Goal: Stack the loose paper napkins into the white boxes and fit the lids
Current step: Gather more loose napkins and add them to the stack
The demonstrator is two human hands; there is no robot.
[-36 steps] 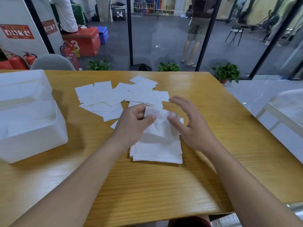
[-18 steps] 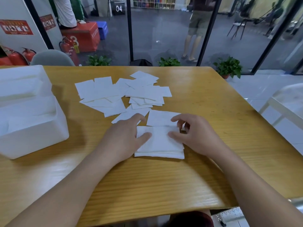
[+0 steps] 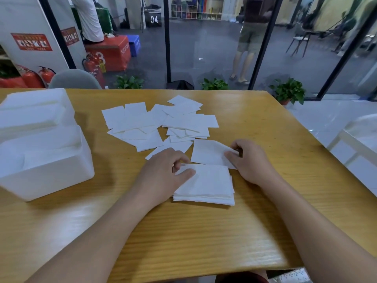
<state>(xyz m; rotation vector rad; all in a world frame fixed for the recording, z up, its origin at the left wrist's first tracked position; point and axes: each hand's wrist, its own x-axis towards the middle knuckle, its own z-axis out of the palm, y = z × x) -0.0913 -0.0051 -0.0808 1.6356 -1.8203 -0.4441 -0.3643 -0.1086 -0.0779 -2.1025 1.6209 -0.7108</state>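
**Two hands at the napkin stack**

The left hand (image 3: 163,172) rests on the left side of the stack (image 3: 206,186). Its thumb lies flat on the top sheet. Its fingers are bent at the far left corner, and you cannot tell if they hold anything, because the back of the hand hides their tips.

The right hand (image 3: 247,160) is just past the stack's far right corner. It pinches the right edge of one napkin (image 3: 208,153) between thumb and fingers. That napkin lies just beyond the stack, and its near edge touches the stack or sits a little over it. The corner in the pinch is partly hidden by the fingers.

Farther out from both hands lies the loose pile (image 3: 161,121) of napkins. They overlap so much that you cannot count them. One sheet pokes out from under the left hand, and most of it is hidden.

Well to the left of the left hand stand the boxes (image 3: 42,160). They are all white and glow in the light, so their edges blur. You cannot tell how many there are, or which part is a lid. The picture's left edge cuts them off.

All of this sits on the desk (image 3: 204,237). Both arms run off the bottom of the picture.
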